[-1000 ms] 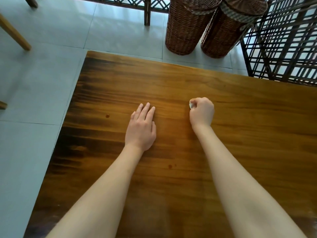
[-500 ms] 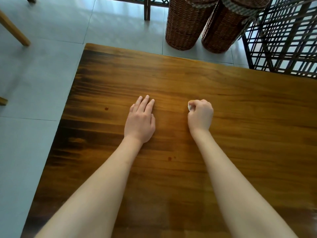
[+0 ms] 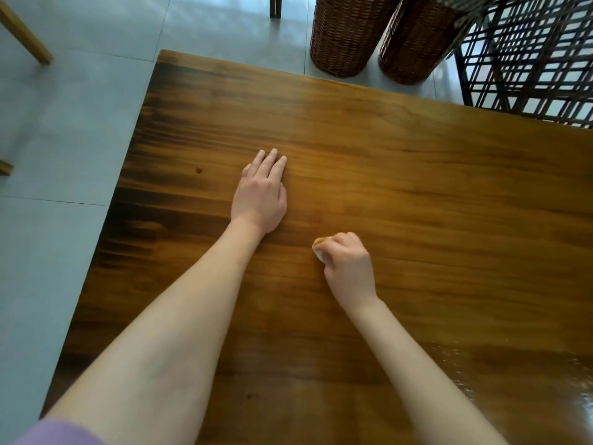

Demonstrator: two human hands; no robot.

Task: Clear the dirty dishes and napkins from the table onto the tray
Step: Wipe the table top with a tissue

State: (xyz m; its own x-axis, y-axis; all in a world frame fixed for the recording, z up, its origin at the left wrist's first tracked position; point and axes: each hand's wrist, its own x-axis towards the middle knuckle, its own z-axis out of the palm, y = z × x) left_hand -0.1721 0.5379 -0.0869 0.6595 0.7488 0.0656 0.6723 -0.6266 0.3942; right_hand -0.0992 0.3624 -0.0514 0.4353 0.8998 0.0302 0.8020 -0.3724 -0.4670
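L hand flat on table, R hand – fisted (white wad)

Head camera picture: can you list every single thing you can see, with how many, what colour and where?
table: one, brown wood, fills the middle of the view
wicker baskets: two, dark brown, on the floor past the table's far edge
lattice rack: one, black, top right
floor: pale grey tiles, left and top
wooden legs: light brown, far left, cut off by the frame
small wad: one, whitish, poking out of the right fist
sleeve: lilac, bottom left corner
left hand: flat on the table, palm down
right hand: closed in a fist, on the table
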